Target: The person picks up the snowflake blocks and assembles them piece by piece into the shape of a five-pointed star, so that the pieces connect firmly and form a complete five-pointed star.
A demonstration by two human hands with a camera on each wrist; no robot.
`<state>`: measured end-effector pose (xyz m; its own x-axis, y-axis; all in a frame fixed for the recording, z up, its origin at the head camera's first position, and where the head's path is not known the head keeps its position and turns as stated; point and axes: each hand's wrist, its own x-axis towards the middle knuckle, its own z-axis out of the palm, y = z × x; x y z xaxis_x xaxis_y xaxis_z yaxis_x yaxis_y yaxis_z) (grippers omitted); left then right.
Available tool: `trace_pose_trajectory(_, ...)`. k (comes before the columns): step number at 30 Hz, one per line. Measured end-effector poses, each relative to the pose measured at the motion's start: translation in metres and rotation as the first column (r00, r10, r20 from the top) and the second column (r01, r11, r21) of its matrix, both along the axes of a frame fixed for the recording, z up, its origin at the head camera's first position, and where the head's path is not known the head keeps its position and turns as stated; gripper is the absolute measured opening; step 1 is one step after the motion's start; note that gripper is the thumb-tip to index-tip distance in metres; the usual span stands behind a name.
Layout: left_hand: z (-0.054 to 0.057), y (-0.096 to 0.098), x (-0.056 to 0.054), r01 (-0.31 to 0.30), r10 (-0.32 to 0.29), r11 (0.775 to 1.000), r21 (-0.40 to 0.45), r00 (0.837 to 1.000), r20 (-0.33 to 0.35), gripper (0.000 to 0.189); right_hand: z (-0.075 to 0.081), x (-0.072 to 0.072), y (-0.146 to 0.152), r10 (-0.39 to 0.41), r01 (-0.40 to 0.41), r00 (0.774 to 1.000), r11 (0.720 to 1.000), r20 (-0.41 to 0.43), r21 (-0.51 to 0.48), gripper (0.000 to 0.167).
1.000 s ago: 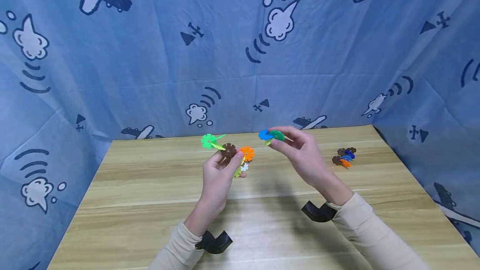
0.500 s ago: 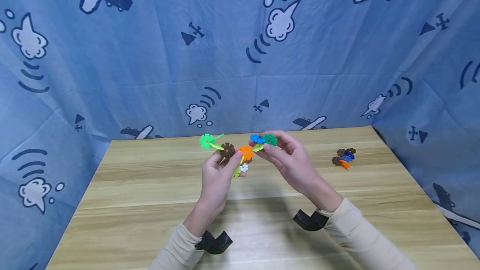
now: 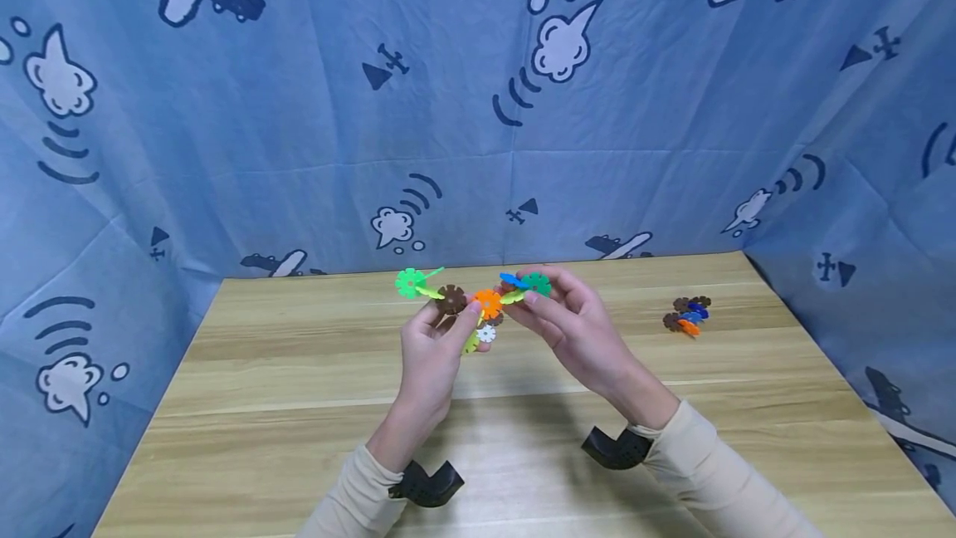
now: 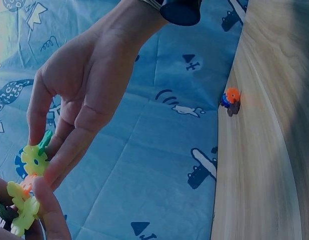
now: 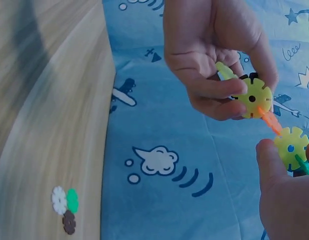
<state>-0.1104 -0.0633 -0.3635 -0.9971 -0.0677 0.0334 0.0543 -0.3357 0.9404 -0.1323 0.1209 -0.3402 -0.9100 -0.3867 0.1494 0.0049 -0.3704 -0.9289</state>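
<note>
My left hand (image 3: pixel 431 359) holds a joined cluster of small notched plastic snowflake discs, pinching it between thumb and fingers. In it show a bright green disc (image 3: pixel 409 282), a brown disc (image 3: pixel 451 300), an orange disc (image 3: pixel 489 304) and a white disc (image 3: pixel 486 334). My right hand (image 3: pixel 586 339) pinches a smaller group: a blue disc (image 3: pixel 513 281), a dark green disc (image 3: pixel 537 284) and a yellow disc (image 5: pixel 287 150). The orange disc's edge meets the yellow disc's rim in the right wrist view. Both hands are raised above the table.
On the wooden table (image 3: pixel 299 372), a joined group of brown, blue and orange discs (image 3: pixel 689 318) lies at the right. The right wrist view shows white, green and brown discs (image 5: pixel 69 222) on the table. A blue printed curtain (image 3: pixel 463 106) surrounds the table's back and sides.
My right hand has moved left and slightly down, bringing its yellow disc up against the orange one. The blue disc has tilted to nearly edge-on. My left hand has stayed almost still.
</note>
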Motion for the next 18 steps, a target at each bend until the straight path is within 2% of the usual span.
trace_pose_trajectory(10, 0.0009, 0.0000, -0.0007, 0.005, -0.005, 1.000, -0.004, 1.000, 0.017, 0.023, 0.0012, 0.0012, -0.0017, 0.014, -0.014, 0.999, 1.000, 0.039, 0.006, 0.022)
trace_pose_trajectory(18, -0.0007, 0.0010, -0.0023, 0.007, -0.008, 1.000, 0.018, 1.000, 0.017, 0.021, -0.0028, 0.0012, -0.0048, 0.022, -0.018, 0.999, 0.997, 0.048, -0.074, 0.022)
